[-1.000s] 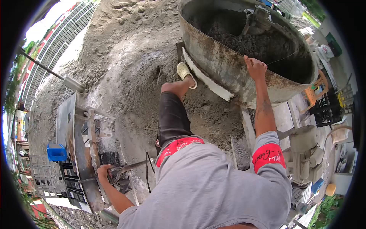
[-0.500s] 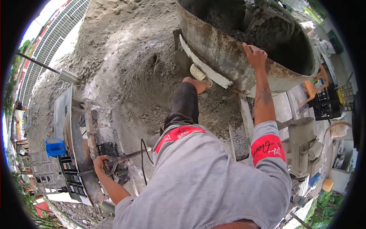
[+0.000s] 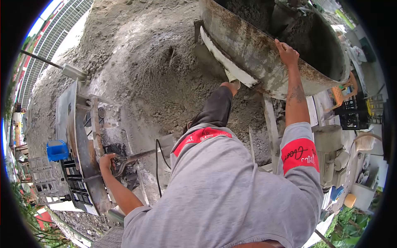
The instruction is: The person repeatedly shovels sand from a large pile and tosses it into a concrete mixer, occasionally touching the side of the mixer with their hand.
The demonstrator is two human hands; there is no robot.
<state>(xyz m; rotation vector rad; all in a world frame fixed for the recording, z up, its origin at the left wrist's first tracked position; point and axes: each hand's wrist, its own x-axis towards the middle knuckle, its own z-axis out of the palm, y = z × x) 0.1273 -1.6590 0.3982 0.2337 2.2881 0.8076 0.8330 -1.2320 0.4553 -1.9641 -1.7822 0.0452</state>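
Observation:
My right hand (image 3: 288, 53) is closed over the rusty rim of a large round metal mixing drum (image 3: 244, 45), its fingers hooked on the edge. Grey mix (image 3: 246, 10) and a metal paddle part (image 3: 285, 18) show inside the drum. On the other side, my left hand (image 3: 107, 161) is wrapped round the grip of a shovel (image 3: 142, 156). The shovel's shaft runs toward my waist, where its flat blade (image 3: 166, 143) partly shows beside my shirt. A black cable (image 3: 157, 165) loops near the blade.
A heap of grey sand (image 3: 165, 78) spreads before me. At left stand a metal-framed machine (image 3: 89, 144), a blue container (image 3: 57, 150) and another shovel's blade (image 3: 74, 72). A motor (image 3: 328, 153) and an orange plastic chair (image 3: 345, 91) are at right.
My left hand and the shovel have moved up in the view, and more of the blade shows. My right hand stays on the drum rim. The whole view has shifted slightly.

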